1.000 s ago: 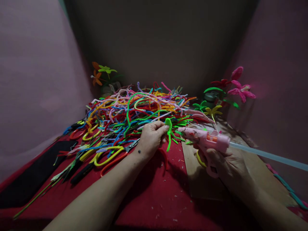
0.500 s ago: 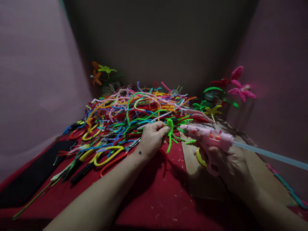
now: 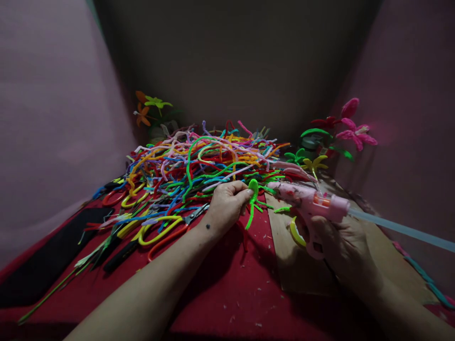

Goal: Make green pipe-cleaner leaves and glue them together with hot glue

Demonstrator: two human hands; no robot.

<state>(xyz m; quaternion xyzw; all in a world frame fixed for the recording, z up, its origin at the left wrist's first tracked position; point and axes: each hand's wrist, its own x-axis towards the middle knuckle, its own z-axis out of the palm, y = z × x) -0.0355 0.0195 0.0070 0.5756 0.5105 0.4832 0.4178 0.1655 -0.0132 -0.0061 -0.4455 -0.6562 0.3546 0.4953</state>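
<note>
Between the thumb and fingers of my left hand (image 3: 227, 203) is a bright green pipe-cleaner piece (image 3: 253, 189), with a rounded top and a thin tail hanging down. My right hand (image 3: 343, 241) is wrapped around the handle of a pink hot glue gun (image 3: 305, 199). Its nozzle points left at the green piece, a short way from it. Out of the gun's back runs a long translucent glue stick (image 3: 401, 228). Scissors with yellow and red handles (image 3: 161, 229) lie just left of my left wrist, blades toward it.
A big heap of multicoloured pipe cleaners (image 3: 213, 156) covers the back of the red cloth (image 3: 234, 284). A wooden board (image 3: 302, 274) lies under the glue gun. Pink pipe-cleaner flowers (image 3: 357, 133) stand back right, orange ones (image 3: 142, 115) back left. A black flat object (image 3: 42, 260) lies left.
The glue gun has shifted slightly right with my right hand. My left hand and the green piece have moved a little right and down.
</note>
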